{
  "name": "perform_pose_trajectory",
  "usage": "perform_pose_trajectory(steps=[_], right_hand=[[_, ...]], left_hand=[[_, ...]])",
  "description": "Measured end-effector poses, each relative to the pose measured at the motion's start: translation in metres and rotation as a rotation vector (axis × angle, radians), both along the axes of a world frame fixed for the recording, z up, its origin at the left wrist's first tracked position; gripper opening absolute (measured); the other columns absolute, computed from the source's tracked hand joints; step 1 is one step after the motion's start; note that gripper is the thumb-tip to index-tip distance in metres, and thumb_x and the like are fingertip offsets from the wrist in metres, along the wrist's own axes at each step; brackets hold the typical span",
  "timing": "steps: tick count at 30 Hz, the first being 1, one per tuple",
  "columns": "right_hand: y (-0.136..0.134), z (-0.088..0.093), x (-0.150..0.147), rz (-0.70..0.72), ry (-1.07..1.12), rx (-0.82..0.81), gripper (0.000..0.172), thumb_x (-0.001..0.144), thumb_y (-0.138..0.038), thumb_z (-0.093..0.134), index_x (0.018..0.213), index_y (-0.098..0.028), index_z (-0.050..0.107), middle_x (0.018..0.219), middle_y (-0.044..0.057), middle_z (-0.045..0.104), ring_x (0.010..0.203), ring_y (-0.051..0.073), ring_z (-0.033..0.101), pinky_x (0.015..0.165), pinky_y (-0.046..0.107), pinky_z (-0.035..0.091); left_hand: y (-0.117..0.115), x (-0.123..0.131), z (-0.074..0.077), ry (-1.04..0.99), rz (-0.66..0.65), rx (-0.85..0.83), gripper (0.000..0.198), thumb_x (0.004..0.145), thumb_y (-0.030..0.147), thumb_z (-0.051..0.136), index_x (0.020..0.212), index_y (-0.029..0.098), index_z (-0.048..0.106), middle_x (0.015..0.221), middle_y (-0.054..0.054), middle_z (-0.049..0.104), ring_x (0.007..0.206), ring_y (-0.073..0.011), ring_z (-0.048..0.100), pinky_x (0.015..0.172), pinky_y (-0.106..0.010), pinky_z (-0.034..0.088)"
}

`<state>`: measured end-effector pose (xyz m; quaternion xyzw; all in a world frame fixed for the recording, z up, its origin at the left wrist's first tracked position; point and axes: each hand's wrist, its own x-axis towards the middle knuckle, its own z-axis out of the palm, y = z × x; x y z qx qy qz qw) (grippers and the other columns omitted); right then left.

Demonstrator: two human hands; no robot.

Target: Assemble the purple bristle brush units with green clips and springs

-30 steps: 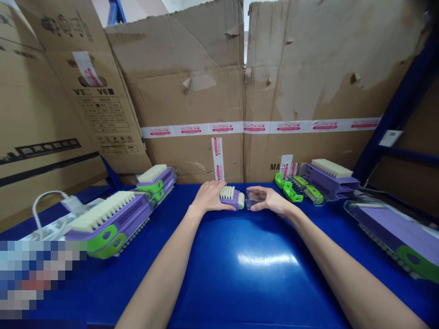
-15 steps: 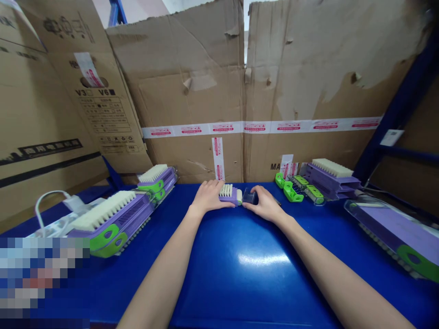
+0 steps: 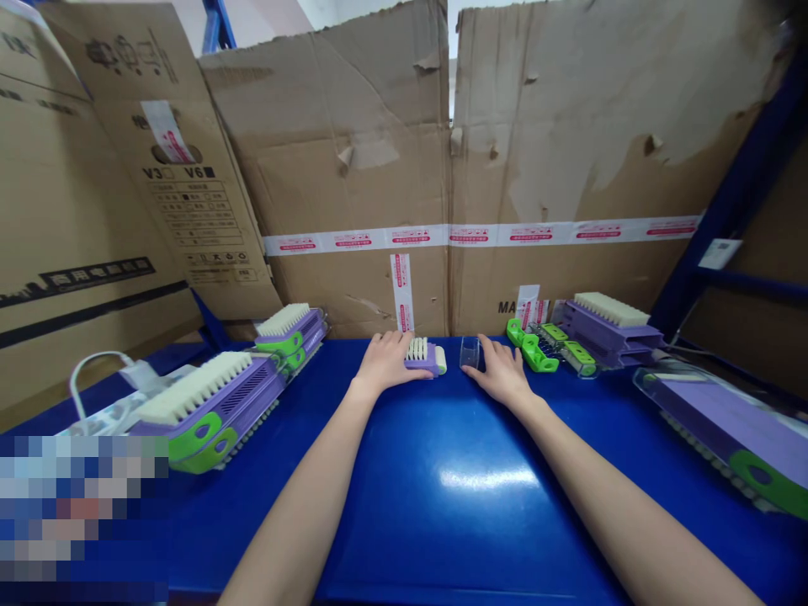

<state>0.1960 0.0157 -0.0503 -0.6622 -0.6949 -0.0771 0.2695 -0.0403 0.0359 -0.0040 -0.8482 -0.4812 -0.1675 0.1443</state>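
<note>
My left hand (image 3: pixel 385 364) is closed around a small purple brush-like part (image 3: pixel 427 362). Rows of cream bristles show on its top, and its right end is cream with a bit of green. My fingers cover its left end. To the right, with a gap between, my right hand (image 3: pixel 502 370) grips a clear plastic cover (image 3: pixel 470 353) between thumb and fingers. Both hands are near the back of the blue table (image 3: pixel 435 471).
Larger purple brushes with green ends (image 3: pixel 215 404) line the left side, beside a power strip with a white plug (image 3: pixel 144 376). Bright green clips (image 3: pixel 536 347) and a purple brush block (image 3: pixel 609 328) lie at right. Cardboard (image 3: pixel 353 194) walls the back.
My right hand has moved right with the clear cover, widening the gap to the brush part. The cover is now turned more upright. My left hand has stayed almost still.
</note>
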Motion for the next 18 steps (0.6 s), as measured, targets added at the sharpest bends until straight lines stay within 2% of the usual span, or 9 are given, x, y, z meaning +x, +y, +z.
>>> perform_pose_trajectory(steps=[5, 9, 12, 15, 18], right_hand=[[0.0, 0.002, 0.001, -0.032, -0.004, -0.028, 0.056, 0.082, -0.042, 0.057, 0.13, -0.017, 0.042, 0.111, 0.017, 0.063, 0.109, 0.036, 0.052, 0.096, 0.06, 0.027], [0.003, 0.006, 0.0, -0.017, -0.02, 0.004, 0.026, 0.084, -0.027, 0.053, 0.108, -0.018, 0.053, 0.093, 0.012, 0.066, 0.096, 0.029, 0.057, 0.093, 0.048, 0.033], [0.003, 0.009, -0.002, 0.006, -0.044, 0.011, 0.01, 0.084, -0.02, 0.049, 0.092, -0.019, 0.056, 0.09, 0.01, 0.066, 0.092, 0.026, 0.055, 0.086, 0.042, 0.035], [0.001, 0.009, -0.006, 0.019, -0.098, -0.045, 0.012, 0.086, -0.022, 0.047, 0.086, -0.019, 0.058, 0.093, 0.008, 0.067, 0.098, 0.025, 0.053, 0.092, 0.044, 0.03], [-0.001, 0.009, -0.009, -0.012, -0.117, -0.091, 0.024, 0.088, -0.03, 0.046, 0.104, -0.017, 0.06, 0.108, 0.009, 0.065, 0.107, 0.027, 0.049, 0.098, 0.05, 0.025]], left_hand=[[-0.001, 0.0, 0.001, 0.026, -0.011, 0.025, 0.086, 0.064, 0.079, 0.054, 0.123, 0.017, 0.05, 0.111, -0.014, 0.061, 0.105, -0.0325, 0.055, 0.09, -0.041, 0.034], [-0.001, 0.001, 0.0, 0.041, -0.014, 0.035, 0.086, 0.065, 0.079, 0.053, 0.123, 0.015, 0.049, 0.11, -0.015, 0.062, 0.105, -0.0325, 0.055, 0.089, -0.041, 0.034], [-0.001, 0.001, -0.001, 0.051, -0.006, 0.043, 0.087, 0.065, 0.079, 0.052, 0.123, 0.015, 0.05, 0.11, -0.015, 0.062, 0.104, -0.0322, 0.055, 0.088, -0.04, 0.035], [-0.001, 0.001, -0.001, 0.061, 0.004, 0.048, 0.085, 0.066, 0.08, 0.051, 0.122, 0.016, 0.05, 0.11, -0.014, 0.062, 0.104, -0.0317, 0.055, 0.088, -0.04, 0.035], [-0.001, 0.001, -0.001, 0.066, -0.005, 0.051, 0.085, 0.067, 0.079, 0.051, 0.124, 0.017, 0.049, 0.11, -0.014, 0.062, 0.104, -0.0316, 0.055, 0.088, -0.04, 0.034]])
